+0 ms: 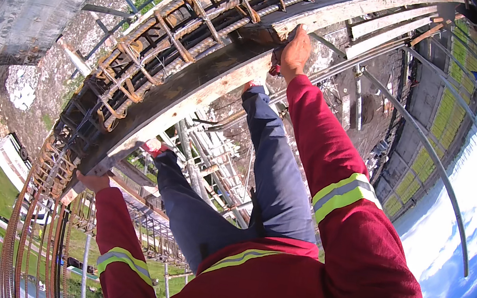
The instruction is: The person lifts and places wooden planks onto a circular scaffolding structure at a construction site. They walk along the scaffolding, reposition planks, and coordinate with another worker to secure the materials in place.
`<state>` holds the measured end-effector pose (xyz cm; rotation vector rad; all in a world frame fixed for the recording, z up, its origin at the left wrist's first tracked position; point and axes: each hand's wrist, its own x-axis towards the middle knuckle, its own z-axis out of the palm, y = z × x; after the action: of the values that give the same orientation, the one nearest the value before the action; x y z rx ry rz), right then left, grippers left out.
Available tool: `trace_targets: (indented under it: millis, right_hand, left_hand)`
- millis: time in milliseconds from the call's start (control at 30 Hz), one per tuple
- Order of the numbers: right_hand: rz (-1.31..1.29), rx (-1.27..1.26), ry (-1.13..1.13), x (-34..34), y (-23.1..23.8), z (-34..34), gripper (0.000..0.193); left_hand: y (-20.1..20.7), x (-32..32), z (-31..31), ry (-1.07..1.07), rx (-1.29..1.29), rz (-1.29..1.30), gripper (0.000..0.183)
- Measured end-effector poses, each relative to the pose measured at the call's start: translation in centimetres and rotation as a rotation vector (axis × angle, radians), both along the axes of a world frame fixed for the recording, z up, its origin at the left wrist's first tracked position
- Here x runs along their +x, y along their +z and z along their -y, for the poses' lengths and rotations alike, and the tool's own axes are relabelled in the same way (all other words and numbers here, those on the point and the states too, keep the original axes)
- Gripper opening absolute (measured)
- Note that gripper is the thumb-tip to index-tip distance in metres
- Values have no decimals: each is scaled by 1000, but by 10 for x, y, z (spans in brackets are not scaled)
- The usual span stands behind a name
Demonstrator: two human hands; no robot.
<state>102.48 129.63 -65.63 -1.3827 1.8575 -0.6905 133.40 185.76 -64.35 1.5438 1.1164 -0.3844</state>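
A long formwork panel (199, 99) with a dark face and a pale timber edge lies across in front of me, alongside the rebar cage. My left hand (93, 182) grips it near its left end, fingers partly hidden by the timber. At the other end my right hand (296, 53) is closed on the panel's edge, just where the end of a second pale-edged panel (331, 11) meets it. Something small and red shows by the right hand's fingers; I cannot make out what it is. Both arms are stretched wide apart.
A rusty rebar cage (198, 24) runs along the panel's far side. Upright rebars (31, 236) stand at lower left. Below my feet are scaffold tubes (189, 154) and the ground far down. A bent metal tube (433, 152) crosses at right. A concrete slab (46, 0) is at upper left.
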Motion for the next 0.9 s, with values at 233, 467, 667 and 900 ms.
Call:
trace_targets:
  millis: [233, 467, 667, 900]
  right_hand:
    - [60, 31, 21, -2, -18, -1, 61]
    - [181, 116, 56, -1, -14, -5, 68]
    - [342, 348, 57, -7, -6, 4, 78]
    - [118, 305, -51, -146, -10, -94, 77]
  left_hand:
    - [67, -35, 51, -888, 1148, 110, 76]
    - [93, -126, 252, -1938, 488, 753, 90]
    - [53, -154, 319, -2327, 579, 625, 86]
    - [50, -140, 326, -2396, 564, 627, 77]
